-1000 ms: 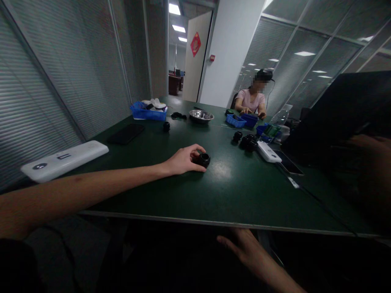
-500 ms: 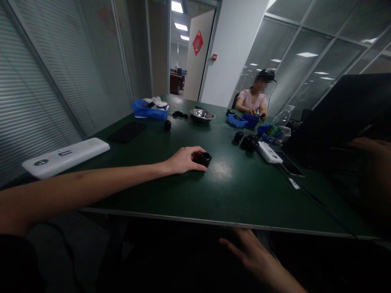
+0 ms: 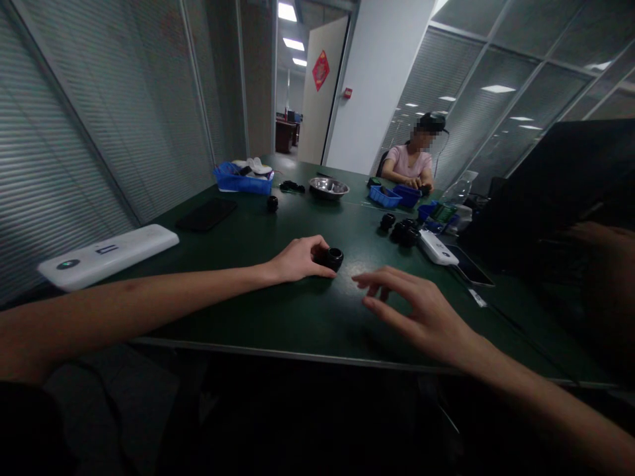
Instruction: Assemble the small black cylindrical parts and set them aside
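My left hand (image 3: 301,258) rests on the green table with thumb and fingers curled round a black ring-shaped part (image 3: 335,259). The part has a round hole facing up; its left side is hidden by the hand. To the right, my right hand (image 3: 411,307) hovers over the table with its fingers apart and nothing in it. A short gap separates its fingertips from the black part. Similar black parts (image 3: 405,232) stand in a cluster farther back on the right, and a single one (image 3: 272,203) stands at the back left.
A metal bowl (image 3: 329,189) and a blue basket (image 3: 244,179) stand at the back. Left are a black phone (image 3: 206,215) and a long white device (image 3: 109,256). Right are a white power bank (image 3: 437,248), a phone (image 3: 470,265) and a bottle (image 3: 449,206). Across the table sits a person (image 3: 409,162).
My right hand has risen from below the table's front edge to above the tabletop, close to the black part. My left hand stays in place on the part.
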A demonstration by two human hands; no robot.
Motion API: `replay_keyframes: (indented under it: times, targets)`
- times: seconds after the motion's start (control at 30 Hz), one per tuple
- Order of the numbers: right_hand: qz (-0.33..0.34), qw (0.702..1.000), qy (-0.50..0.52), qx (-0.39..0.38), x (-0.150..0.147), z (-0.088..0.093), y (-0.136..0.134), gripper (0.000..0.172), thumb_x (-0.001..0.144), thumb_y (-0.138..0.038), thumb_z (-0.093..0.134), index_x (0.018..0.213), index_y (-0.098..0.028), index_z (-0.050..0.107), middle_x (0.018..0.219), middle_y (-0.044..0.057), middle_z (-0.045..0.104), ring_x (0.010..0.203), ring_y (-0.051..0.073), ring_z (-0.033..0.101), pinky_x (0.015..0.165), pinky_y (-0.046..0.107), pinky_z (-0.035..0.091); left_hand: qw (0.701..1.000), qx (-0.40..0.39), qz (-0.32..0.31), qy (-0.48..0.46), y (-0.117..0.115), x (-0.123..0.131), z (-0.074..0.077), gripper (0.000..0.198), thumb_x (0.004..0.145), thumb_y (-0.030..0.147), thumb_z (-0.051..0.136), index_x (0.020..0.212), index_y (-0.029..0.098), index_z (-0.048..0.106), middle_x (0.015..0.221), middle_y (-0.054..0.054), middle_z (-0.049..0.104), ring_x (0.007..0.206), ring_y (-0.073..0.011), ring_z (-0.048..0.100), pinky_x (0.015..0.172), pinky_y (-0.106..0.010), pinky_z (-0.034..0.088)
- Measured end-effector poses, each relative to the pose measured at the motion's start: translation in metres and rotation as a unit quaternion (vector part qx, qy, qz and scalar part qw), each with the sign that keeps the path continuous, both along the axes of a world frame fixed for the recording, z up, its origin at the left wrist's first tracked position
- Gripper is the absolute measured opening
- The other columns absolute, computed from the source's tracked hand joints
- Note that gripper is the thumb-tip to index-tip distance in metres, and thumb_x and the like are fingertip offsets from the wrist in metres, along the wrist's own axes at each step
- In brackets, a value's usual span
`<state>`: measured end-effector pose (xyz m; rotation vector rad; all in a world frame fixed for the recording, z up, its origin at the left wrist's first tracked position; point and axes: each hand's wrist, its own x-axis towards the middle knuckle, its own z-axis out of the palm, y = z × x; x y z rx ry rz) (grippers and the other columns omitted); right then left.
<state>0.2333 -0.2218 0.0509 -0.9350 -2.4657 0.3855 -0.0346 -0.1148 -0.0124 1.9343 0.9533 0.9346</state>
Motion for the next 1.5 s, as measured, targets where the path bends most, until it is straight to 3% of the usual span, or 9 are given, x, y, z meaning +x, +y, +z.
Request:
replay_keyframes:
  times: [0.13,0.27,0.43,0.67,0.8,0.93,1.13,1.3,1.5]
  targets:
    - [0.033,0.995,0.019,0.091,-0.033,-0.014,0.079,0.048,0.096,-0.051,0.070,0.133,-0.022,0.062,0.119,0.011,0.063,0.096,0.024,0.066,0.079,0.039,0.060,1.000,-0.011,-0.004,0.002,0.001,0.000,-0.001,0.051,0.067,0.039,0.091,0.101,0.016,0.062,0.096,-0.006,0.074,0.090,-0.0248,0.071,0.078,-0.036,0.053]
    - [0.062,0.990,0.063,0.107,-0.048,-0.038,0.110,0.034,0.098,-0.047,0.068,0.120,-0.021,0.066,0.110,0.008,0.062,0.096,0.024,0.064,0.085,0.040,0.057,1.000,0.004,0.006,0.029,0.002,-0.001,-0.001,0.047,0.068,0.041,0.089,0.097,0.017,0.060,0.089,-0.003,0.070,0.082,-0.0219,0.067,0.069,-0.031,0.049]
    - [0.073,0.990,0.072,0.102,-0.050,-0.046,0.108,0.032,0.099,-0.043,0.065,0.123,-0.022,0.064,0.116,0.009,0.064,0.106,0.026,0.063,0.093,0.044,0.053,1.000,0.004,-0.003,0.011,0.002,0.000,-0.001,0.044,0.068,0.037,0.088,0.097,0.016,0.062,0.090,-0.003,0.069,0.084,-0.0216,0.066,0.071,-0.031,0.049]
    - [0.059,0.988,0.084,0.118,-0.049,-0.044,0.107,0.029,0.100,-0.043,0.063,0.116,-0.020,0.065,0.109,0.010,0.065,0.101,0.026,0.062,0.089,0.043,0.052,1.000,0.003,-0.009,0.015,-0.002,0.000,0.004,0.041,0.070,0.034,0.087,0.099,0.015,0.066,0.087,-0.002,0.069,0.080,-0.0195,0.065,0.071,-0.030,0.048]
    - [0.075,0.986,0.082,0.125,-0.049,-0.044,0.106,0.031,0.101,-0.044,0.059,0.123,-0.022,0.063,0.117,0.011,0.064,0.108,0.028,0.060,0.095,0.046,0.051,1.000,0.000,-0.007,0.017,0.000,-0.001,0.002,0.047,0.070,0.034,0.086,0.108,0.014,0.068,0.095,-0.005,0.073,0.085,-0.0218,0.067,0.074,-0.032,0.050]
    - [0.042,0.985,0.090,0.141,-0.048,-0.045,0.107,0.031,0.099,-0.046,0.063,0.118,-0.021,0.063,0.111,0.011,0.064,0.103,0.028,0.060,0.090,0.045,0.052,1.000,-0.005,-0.014,0.011,0.001,0.000,0.000,0.048,0.072,0.032,0.086,0.113,0.012,0.068,0.102,-0.008,0.075,0.090,-0.0232,0.070,0.079,-0.034,0.052]
    - [0.093,0.982,0.093,0.138,-0.047,-0.047,0.107,0.031,0.102,-0.039,0.057,0.127,-0.021,0.058,0.119,0.012,0.065,0.109,0.028,0.060,0.096,0.046,0.050,1.000,-0.003,-0.024,0.004,0.001,0.001,0.000,0.056,0.072,0.029,0.085,0.122,0.011,0.068,0.107,-0.010,0.075,0.095,-0.0254,0.071,0.083,-0.037,0.054]
    - [0.048,0.981,0.098,0.159,-0.048,-0.046,0.107,0.037,0.098,-0.043,0.064,0.128,-0.021,0.058,0.110,0.011,0.064,0.101,0.028,0.060,0.088,0.044,0.052,1.000,0.003,-0.024,0.019,-0.001,0.001,0.004,0.054,0.074,0.029,0.085,0.123,0.011,0.068,0.113,-0.012,0.075,0.097,-0.0252,0.071,0.086,-0.038,0.053]
    - [0.096,0.978,0.095,0.156,-0.048,-0.046,0.105,0.029,0.101,-0.035,0.057,0.127,-0.022,0.056,0.119,0.011,0.066,0.110,0.028,0.060,0.095,0.047,0.051,0.999,0.005,-0.023,0.022,-0.001,0.000,0.004,0.050,0.074,0.029,0.085,0.118,0.012,0.070,0.104,-0.009,0.076,0.091,-0.0242,0.071,0.081,-0.036,0.053]
